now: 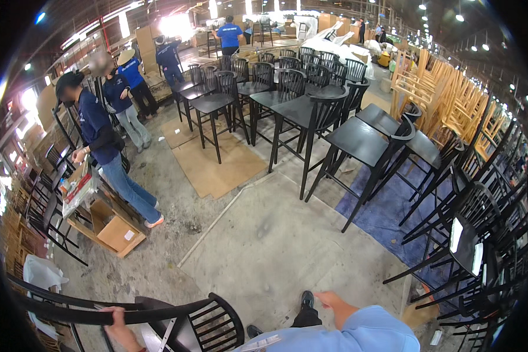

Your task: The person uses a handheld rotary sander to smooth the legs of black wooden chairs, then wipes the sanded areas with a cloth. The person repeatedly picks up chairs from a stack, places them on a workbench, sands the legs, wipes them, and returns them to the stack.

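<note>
Black chair [233, 312] at lower left; left hand [121, 330] has fingers wrapped round a long black bar [158, 314] there. Right hand [328, 301] well apart, finger pose can't tell. 2-handed grip likely steadier. Beyond: black stools [214, 104], 1 worker [97, 129] left.

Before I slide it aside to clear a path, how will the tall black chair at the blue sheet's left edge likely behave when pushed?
The tall black chair could tip if pushed high, given its raised seat and slim legs. It probably won't flex much, since rungs appear to link the legs. Its seat looks shiny, so it may feel slippery.
</note>
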`<action>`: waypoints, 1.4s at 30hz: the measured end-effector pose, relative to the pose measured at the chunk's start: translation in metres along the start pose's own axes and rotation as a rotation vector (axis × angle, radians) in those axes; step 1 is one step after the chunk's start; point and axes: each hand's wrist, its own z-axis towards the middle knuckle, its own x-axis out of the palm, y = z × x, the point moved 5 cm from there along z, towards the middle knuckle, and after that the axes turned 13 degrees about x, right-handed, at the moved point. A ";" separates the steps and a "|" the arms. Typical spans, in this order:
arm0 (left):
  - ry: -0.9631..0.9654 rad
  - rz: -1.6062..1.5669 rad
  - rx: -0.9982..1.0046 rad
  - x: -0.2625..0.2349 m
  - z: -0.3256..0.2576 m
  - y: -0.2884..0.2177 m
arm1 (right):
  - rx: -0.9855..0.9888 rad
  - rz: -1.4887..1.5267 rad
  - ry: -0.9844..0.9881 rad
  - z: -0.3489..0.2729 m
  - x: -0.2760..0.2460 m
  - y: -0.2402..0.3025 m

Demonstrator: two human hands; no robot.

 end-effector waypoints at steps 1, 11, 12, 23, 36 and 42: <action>-0.011 -0.041 0.079 -0.003 0.008 -0.024 | -0.121 0.091 0.095 0.000 0.013 0.041; 0.066 -0.900 0.278 0.099 0.012 -0.240 | -0.728 0.242 1.010 -0.094 -0.072 0.351; 0.044 -0.954 0.262 0.113 0.008 -0.242 | -0.767 0.266 1.093 -0.106 -0.114 0.367; -0.516 -1.013 -0.209 0.278 -0.024 -0.124 | -0.908 0.272 0.926 -0.178 -0.315 0.468; -0.883 -0.671 -0.851 0.481 -0.032 0.160 | -1.263 -0.499 0.385 -0.326 -0.204 0.742; -0.801 -0.812 -1.456 0.652 -0.091 0.208 | -1.345 -0.850 0.220 -0.309 -0.118 0.828</action>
